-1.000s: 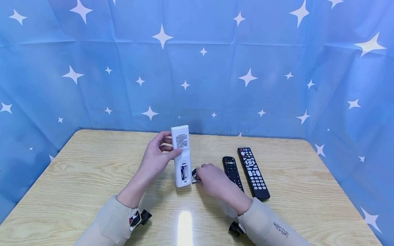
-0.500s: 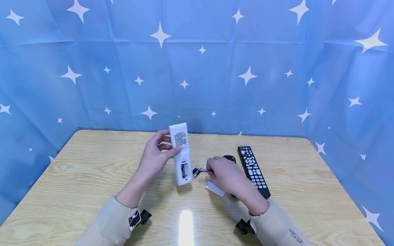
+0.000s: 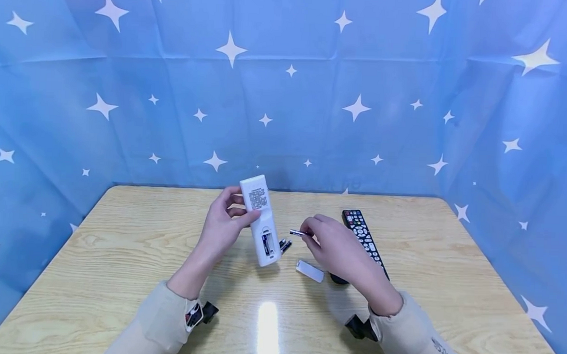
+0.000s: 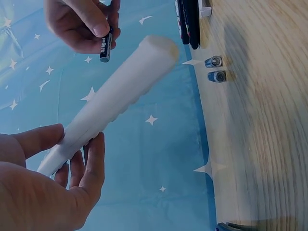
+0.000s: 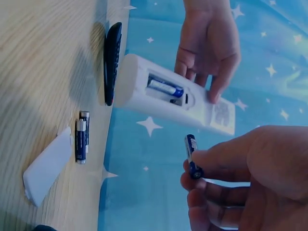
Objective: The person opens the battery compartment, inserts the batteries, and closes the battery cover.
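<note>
Above the wooden table point(image 3: 122, 234), clasping a tilted white remote point(image 3: 265, 223) in the curled fingers of the left hand point(image 3: 220, 221), showing one battery point(image 5: 165, 88) inside its open compartment. Just beside it, pinching a loose battery point(image 5: 189, 146) between thumb and fingertips of the right hand point(image 3: 335, 241). Below, seeing two more batteries point(image 5: 80, 144) lying together near a white cover point(image 3: 310, 271).

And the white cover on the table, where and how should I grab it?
Probably pinch the white cover by its two long edges, coming from above: it lies flat on the table, thin and longer than wide. Two loose batteries sit beyond its left end.
</note>
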Motion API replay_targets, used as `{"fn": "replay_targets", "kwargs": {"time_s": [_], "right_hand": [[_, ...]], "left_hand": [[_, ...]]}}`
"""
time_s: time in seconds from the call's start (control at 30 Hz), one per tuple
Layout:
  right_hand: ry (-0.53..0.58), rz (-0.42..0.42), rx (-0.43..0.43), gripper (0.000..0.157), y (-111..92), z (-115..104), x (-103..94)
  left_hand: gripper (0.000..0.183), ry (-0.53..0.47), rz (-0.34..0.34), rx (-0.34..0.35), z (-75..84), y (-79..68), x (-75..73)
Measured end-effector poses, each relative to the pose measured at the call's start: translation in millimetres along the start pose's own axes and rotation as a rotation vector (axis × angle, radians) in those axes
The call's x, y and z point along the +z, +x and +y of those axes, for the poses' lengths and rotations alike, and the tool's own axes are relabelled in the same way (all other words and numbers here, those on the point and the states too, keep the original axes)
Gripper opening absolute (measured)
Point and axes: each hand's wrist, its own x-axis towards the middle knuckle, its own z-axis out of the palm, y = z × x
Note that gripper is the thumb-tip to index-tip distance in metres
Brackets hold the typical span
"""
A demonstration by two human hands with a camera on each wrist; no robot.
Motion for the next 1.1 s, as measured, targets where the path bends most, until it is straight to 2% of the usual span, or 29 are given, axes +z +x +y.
{"fn": "replay_targets", "kwargs": {"time_s": [0.37, 1.1], "right_hand": [[-0.002, 0.008, -0.037, 0.005, -1, -9, -1.0], [0.028, 0.038, -0.055, 0.011, -4, -17, 4.9]], "left_hand": [[0.053, -0.056, 0.025, -0.016, 1.7, 0.0, 0.5], [0.053, -0.163, 0.009, -0.043, -0.4, -1.5, 4.1]]}}
